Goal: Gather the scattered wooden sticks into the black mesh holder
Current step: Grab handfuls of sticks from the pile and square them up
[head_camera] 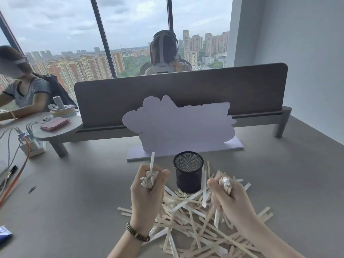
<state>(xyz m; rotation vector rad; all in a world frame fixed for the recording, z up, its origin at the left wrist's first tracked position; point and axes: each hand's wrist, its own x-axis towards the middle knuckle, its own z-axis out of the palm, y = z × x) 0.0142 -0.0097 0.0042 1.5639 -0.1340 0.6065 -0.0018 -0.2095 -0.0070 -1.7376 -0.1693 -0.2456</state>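
Far left on my feed: a cable bundle (13,164) and a small wired box (30,144) at the worktop (74,192) edge, a pink pouch (55,123) on the round shelf end of the divider (178,94). A small dark clip (32,189) lies alone on the worktop, well left of the action. Left hand (147,194) is fisted, grip closed around a bundle of wooden sticks (149,180), held upright, one stick poking well above the fist; beaded bracelet (136,232) on that wrist. Just right of it stands the black mesh holder (188,172), upright on the worktop, between the two hands; I see no sticks rising above its rim, inside can't tell beyond dark mesh. A white cutout sign (178,125) stands behind the holder. Right hand (229,198) also fisted, grip closed on a second bundle of sticks (226,185), tilted a bit, ends showing above the thumb. Scattered pile of sticks (189,220) lies loose on the worktop, crisscrossed, touching the holder's base and spreading under both hands toward the near edge and right. Some sticks lean against the holder's right side.
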